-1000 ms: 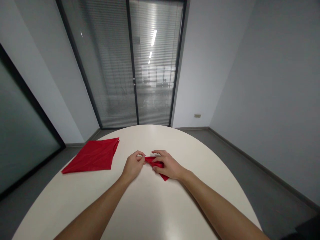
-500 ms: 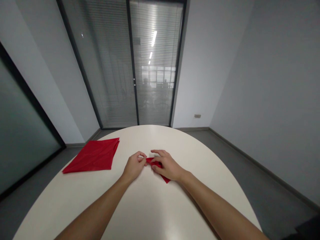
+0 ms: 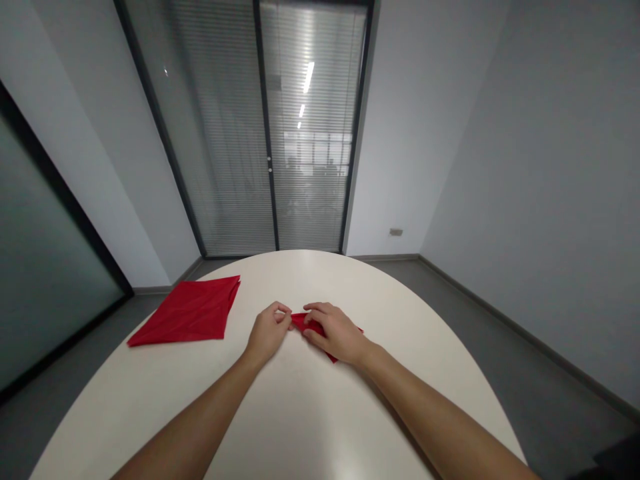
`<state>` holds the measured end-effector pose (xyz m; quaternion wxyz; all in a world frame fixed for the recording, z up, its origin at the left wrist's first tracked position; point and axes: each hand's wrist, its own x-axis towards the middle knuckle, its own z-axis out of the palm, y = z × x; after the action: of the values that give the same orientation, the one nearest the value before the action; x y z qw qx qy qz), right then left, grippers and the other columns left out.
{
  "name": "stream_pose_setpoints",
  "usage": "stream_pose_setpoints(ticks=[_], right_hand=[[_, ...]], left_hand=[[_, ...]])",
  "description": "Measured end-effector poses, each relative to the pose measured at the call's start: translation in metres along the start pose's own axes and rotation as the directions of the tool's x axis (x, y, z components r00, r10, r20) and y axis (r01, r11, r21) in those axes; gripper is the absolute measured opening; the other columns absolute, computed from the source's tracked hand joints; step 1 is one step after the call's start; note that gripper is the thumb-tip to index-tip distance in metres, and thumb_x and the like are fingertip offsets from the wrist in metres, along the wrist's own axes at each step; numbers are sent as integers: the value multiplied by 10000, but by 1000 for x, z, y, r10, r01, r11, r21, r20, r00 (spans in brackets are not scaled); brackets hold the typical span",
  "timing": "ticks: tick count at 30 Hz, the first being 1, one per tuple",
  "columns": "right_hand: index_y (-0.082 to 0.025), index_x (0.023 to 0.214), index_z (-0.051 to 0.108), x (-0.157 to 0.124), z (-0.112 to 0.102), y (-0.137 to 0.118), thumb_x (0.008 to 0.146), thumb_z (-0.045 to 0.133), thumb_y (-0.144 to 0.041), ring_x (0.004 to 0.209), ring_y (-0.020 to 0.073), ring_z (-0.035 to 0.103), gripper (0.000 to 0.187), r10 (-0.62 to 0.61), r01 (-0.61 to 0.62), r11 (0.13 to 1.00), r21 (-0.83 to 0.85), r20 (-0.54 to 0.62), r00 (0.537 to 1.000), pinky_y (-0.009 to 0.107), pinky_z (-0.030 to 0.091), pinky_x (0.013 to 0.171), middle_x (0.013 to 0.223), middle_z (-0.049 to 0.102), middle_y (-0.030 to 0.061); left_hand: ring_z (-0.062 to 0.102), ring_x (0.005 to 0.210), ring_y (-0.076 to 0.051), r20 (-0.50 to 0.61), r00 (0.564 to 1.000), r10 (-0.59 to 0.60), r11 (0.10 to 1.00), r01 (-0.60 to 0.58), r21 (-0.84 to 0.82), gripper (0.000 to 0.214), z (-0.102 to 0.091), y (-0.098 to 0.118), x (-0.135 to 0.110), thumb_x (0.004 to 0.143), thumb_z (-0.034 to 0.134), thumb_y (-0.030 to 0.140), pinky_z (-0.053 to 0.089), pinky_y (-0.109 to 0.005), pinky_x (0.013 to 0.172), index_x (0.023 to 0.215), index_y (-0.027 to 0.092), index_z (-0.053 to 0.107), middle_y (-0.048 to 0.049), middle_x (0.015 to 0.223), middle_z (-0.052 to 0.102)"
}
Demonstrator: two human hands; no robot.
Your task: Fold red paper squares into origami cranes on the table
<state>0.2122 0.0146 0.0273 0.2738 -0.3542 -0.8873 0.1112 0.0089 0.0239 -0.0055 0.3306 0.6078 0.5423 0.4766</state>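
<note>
A small folded red cloth (image 3: pixel 314 327) lies on the table in front of me, partly hidden under my right hand. My left hand (image 3: pixel 269 331) is closed, its thumb and fingertips pinching the cloth's left tip. Over the cloth rests my right hand (image 3: pixel 336 331), fingers spread and slightly bent, with the thumb apart near the front edge. Bits of red show past this hand, one below the thumb and one beyond the knuckles.
A larger folded red cloth (image 3: pixel 193 312) lies flat at the left side of the round white table (image 3: pixel 280 413). Beyond the table's far edge stand glass panels with blinds (image 3: pixel 310 200). A dark object (image 3: pixel 620 460) shows at the lower right corner.
My right hand's fingers have come down a little onto the small cloth, and a red corner now shows beyond its knuckles. My left hand keeps its pinch almost in place.
</note>
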Motion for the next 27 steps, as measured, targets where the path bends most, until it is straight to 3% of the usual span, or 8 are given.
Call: stream_pose_setpoints(ticks=[3,7,16,27], right_hand=[[-198,1227,592,-2,2,2,935,577,-218,1046,249,629,293,64,-64,997,42,0,998,384,495,910,1145,692,109],[-198,1345,521,-3,7,7,940,559,-193,1067,241,639,407,103,-101,992,77,-22,994,379,489,943,1181,689,111],[-230,1028,744,-1,7,15,927,612,-200,1043,235,610,169,-16,16,1000,6,-30,999,390,476,953,1089,711,73],[-204,1109,680,-3,8,20,942,570,-163,1065,233,601,204,-44,44,999,15,2,999,400,467,969,1142,684,91]], left_hand=[[661,589,-193,-5,1000,27,999,-26,45,187,0,0,0,837,554,383,439,-276,596,855,204,608,-5,616,701],[652,618,-183,22,997,70,994,-72,77,205,1,0,-2,833,592,404,445,-273,613,878,208,631,-6,678,705],[671,719,-189,5,992,127,982,-126,141,107,1,-2,-2,800,619,318,501,-287,710,788,213,636,-13,741,704],[664,711,-187,-20,994,111,980,-106,169,51,2,-9,1,756,594,212,506,-289,710,782,208,638,-16,733,697]])
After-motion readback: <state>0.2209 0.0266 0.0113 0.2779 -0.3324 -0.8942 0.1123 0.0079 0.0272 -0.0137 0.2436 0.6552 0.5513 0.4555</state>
